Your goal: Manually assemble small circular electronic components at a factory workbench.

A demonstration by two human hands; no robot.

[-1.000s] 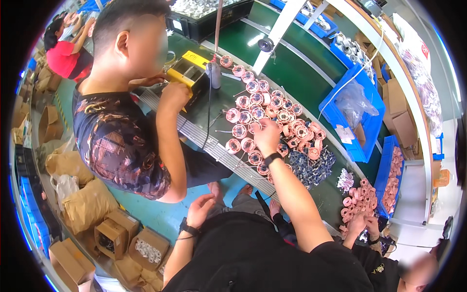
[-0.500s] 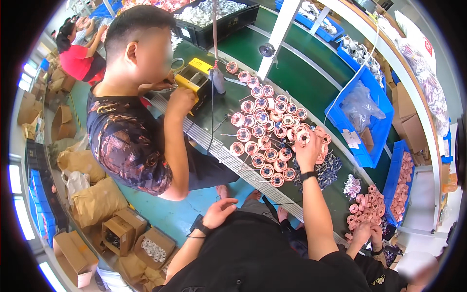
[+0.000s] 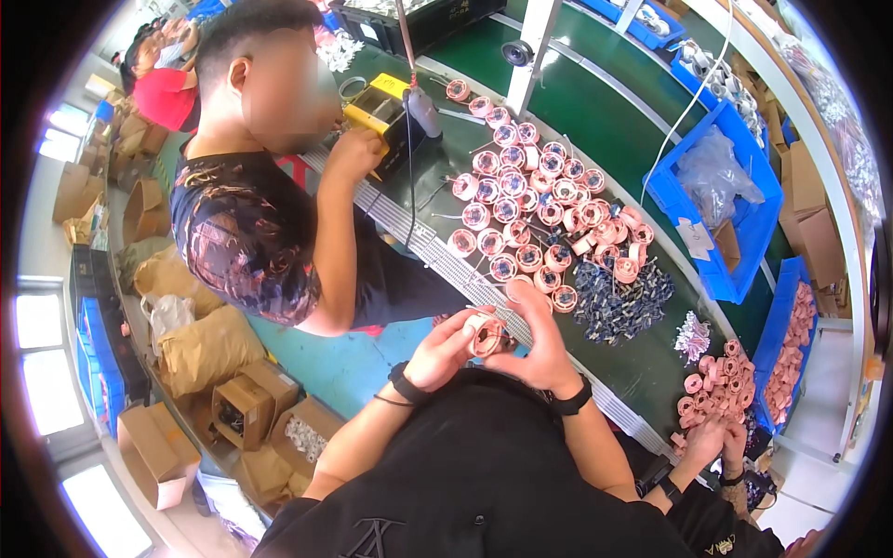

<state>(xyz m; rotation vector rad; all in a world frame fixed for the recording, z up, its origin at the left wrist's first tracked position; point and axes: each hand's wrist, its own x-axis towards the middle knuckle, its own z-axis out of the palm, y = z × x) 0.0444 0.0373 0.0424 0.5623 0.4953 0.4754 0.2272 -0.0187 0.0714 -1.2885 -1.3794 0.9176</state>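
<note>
In front of my chest, my left hand (image 3: 445,352) is closed on a pink ring-shaped part (image 3: 486,337) with a dark centre. My right hand (image 3: 547,352) curves around the other side of it. Its thumb is at the part's lower edge, while the forefinger stands well apart. Many similar pink ring parts (image 3: 511,183), some with thin wire leads, cover the bench beyond my hands. To their right is a heap of small dark-blue pieces (image 3: 623,302), with more pink rings (image 3: 609,228) piled along its far side.
A co-worker (image 3: 251,232) sits at the left beside a yellow-and-black device (image 3: 379,116). Another person's hands (image 3: 712,442) are at a pink heap (image 3: 718,386) on the right. Blue bins (image 3: 721,265) and a white frame post (image 3: 532,56) stand beyond. Cardboard boxes (image 3: 158,456) are at the lower left.
My right hand has come back from the pink pile to my chest. My left hand has risen to meet it and now holds a pink ring part.
</note>
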